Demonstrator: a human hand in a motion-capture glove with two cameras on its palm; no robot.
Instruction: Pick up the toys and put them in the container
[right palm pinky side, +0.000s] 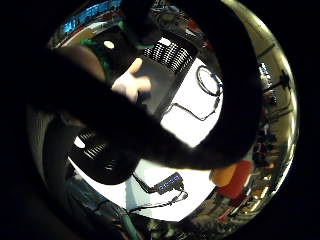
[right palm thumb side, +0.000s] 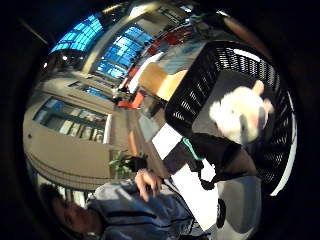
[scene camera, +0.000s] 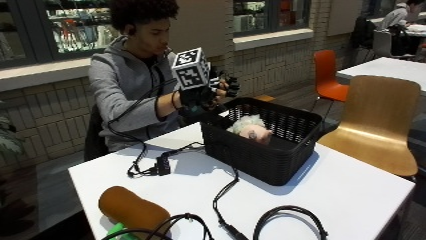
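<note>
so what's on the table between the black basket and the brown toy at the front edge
In the outside view, only black cables cross the white table between the basket and the brown toy; a small black cable box sits off to the side.

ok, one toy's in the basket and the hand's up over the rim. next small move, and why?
Probably bring the gloved right hand back across the table toward the brown plush toy near its front edge. The white and pink toy already lies inside the black basket, the hand appears to hold nothing above the rim, and the brown toy is still outside.
</note>
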